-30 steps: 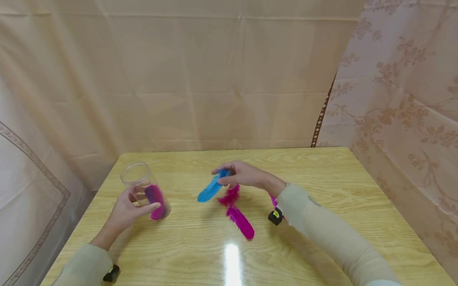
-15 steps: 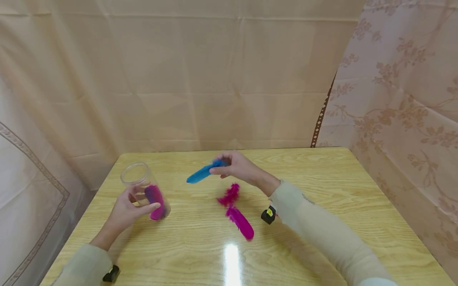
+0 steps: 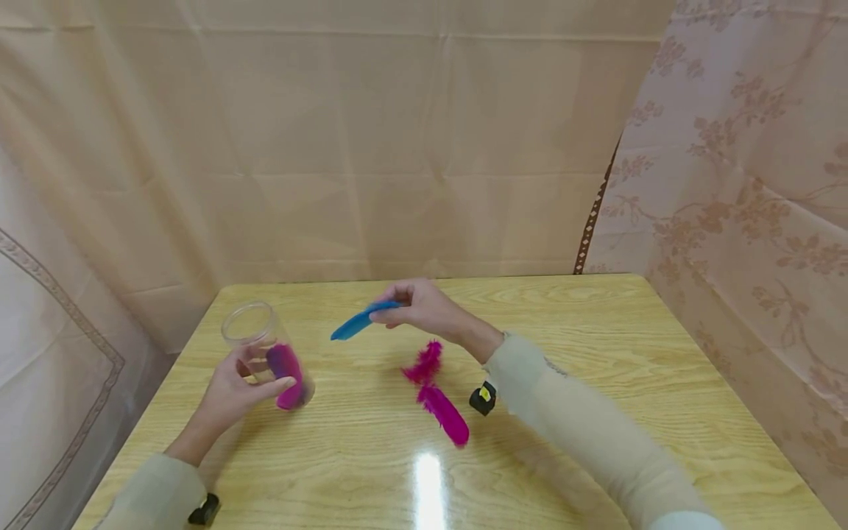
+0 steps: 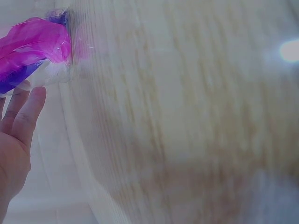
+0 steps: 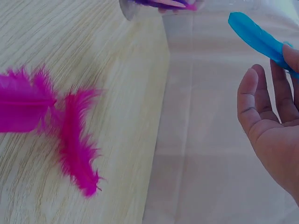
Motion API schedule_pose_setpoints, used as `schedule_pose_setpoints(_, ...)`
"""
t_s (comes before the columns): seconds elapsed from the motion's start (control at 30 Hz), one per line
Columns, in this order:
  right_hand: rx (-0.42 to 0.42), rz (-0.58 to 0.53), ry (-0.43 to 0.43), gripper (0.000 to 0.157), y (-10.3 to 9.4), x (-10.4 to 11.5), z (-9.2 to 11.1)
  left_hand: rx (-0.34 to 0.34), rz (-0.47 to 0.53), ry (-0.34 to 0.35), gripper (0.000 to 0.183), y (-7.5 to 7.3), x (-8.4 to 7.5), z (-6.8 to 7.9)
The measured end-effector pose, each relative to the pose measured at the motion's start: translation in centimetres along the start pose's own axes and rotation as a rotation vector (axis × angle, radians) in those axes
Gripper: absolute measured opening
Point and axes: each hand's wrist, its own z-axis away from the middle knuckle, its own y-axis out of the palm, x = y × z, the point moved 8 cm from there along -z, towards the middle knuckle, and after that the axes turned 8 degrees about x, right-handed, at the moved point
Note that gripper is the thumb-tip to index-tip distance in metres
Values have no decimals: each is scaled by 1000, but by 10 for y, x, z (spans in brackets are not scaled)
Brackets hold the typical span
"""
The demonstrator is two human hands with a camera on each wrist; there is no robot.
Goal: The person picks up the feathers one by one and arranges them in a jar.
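Observation:
My left hand (image 3: 232,390) grips a clear plastic jar (image 3: 257,335) at the table's left. The jar stands open at the top, with pink and purple feathers (image 3: 288,377) inside; the left wrist view shows the feathers (image 4: 35,44) through its wall. Above the table, my right hand (image 3: 433,309) pinches a blue feather (image 3: 354,324) by one end, its free end pointing left toward the jar. In the right wrist view the blue feather (image 5: 257,37) sits between thumb and fingers. Two magenta feathers, one long (image 3: 445,416) and one fluffy (image 3: 425,364), lie below the right hand.
The light wooden table (image 3: 358,471) ends at a beige cloth backdrop (image 3: 371,162). A patterned cloth (image 3: 748,184) hangs at the right. Black wrist devices show beneath the left cuff (image 3: 204,509) and the right cuff (image 3: 483,397).
My right hand has lifted and moved left with the blue feather, away from the magenta feathers and closer to the jar. A magenta sliver near the right cuff no longer shows. The left hand stays put.

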Motion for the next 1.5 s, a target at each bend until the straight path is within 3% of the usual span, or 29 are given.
schedule_pose_setpoints(0.23, 20, -3, -20, 11, 8, 5, -9, 7, 2, -17, 69, -1, 2, -1)
schedule_pose_setpoints(0.67, 37, -13, -103, 25, 21, 16, -22, -4, -4, 24, 66, -1, -1, 0)
schedule_pose_setpoints(0.97, 64, -59, -65, 30, 32, 18, -27, -1, -17, -13, 69, -2, 1, 1)
schedule_pose_setpoints(1.23, 54, -47, -69, 36, 40, 24, -31, -2, -26, -6, 68, -1, -1, 1)
schedule_pose_setpoints(1.5, 16, -141, -68, 42, 45, 28, -39, 5, -12, -30, 70, -1, -1, 2)
